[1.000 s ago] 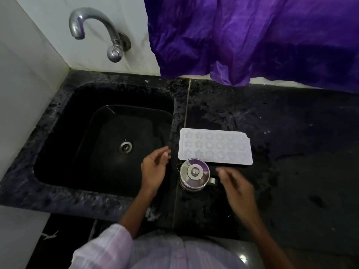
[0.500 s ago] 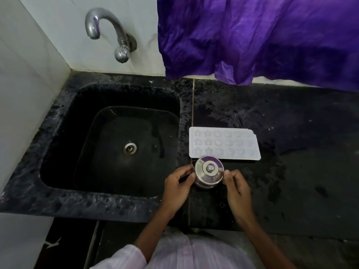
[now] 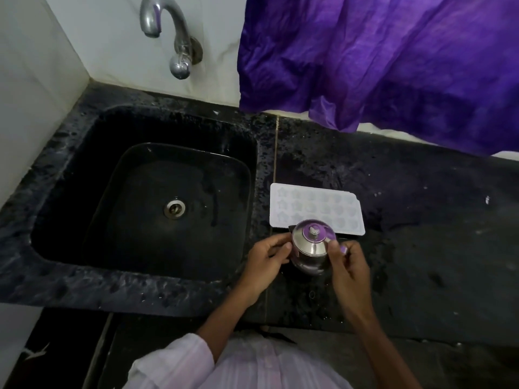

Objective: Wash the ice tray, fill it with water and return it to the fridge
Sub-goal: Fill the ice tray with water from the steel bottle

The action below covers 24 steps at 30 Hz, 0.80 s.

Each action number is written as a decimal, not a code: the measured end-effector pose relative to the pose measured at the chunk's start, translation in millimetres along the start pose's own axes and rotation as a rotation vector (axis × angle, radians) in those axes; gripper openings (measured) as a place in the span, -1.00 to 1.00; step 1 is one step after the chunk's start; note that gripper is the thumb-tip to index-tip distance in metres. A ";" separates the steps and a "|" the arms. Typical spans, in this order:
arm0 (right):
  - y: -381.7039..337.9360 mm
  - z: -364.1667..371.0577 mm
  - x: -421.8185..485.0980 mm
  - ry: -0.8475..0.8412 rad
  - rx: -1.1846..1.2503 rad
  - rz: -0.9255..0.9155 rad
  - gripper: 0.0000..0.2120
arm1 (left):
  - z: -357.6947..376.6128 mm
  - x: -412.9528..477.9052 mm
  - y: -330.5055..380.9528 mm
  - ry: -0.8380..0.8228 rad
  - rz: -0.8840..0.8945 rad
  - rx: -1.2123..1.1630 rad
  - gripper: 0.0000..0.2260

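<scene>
Your ice tray [image 3: 314, 204], flat on the desk [image 3: 421, 248]
White, star and round moulds facing up, just right of the sink [image 3: 84, 153]; a steel pot [image 3: 310, 254] hides its near edge.

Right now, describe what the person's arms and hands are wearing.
The left hand and right hand are bare: no gloves, rings or watch show. A pale striped sleeve ends near the left elbow; the right forearm shows no sleeve.
</scene>
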State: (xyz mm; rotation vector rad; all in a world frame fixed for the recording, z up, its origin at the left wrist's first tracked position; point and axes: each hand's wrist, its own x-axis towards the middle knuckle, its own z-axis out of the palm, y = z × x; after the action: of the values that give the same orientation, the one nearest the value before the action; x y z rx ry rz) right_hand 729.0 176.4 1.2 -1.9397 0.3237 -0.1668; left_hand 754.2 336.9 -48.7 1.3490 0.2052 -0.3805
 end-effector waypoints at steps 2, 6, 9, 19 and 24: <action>-5.8 -5.6 8.2 -0.005 -0.033 -0.021 -0.68 | 0.6 4.9 2.8 0.022 -0.035 -0.091 -0.78; -11.4 -11.0 23.0 -0.049 -0.061 -0.016 -0.68 | -8.2 19.7 5.9 0.203 -0.053 -0.153 -0.80; -15.6 -11.9 33.7 -0.079 -0.086 -0.003 -0.68 | -11.0 34.0 6.5 0.315 -0.043 -0.115 -0.82; -33.7 -16.0 56.5 -0.128 -0.210 -0.086 -0.66 | -18.1 57.8 -0.9 0.482 0.082 0.257 -0.84; -41.5 -16.7 66.1 -0.149 -0.251 -0.122 -0.67 | -16.6 62.0 -0.9 0.437 0.106 0.343 -0.83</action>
State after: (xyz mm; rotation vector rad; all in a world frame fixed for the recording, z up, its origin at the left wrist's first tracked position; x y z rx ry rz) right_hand 793.6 156.3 43.6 -2.2082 0.1317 -0.0619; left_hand 812.2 343.7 -75.4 1.7658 0.4438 -0.0239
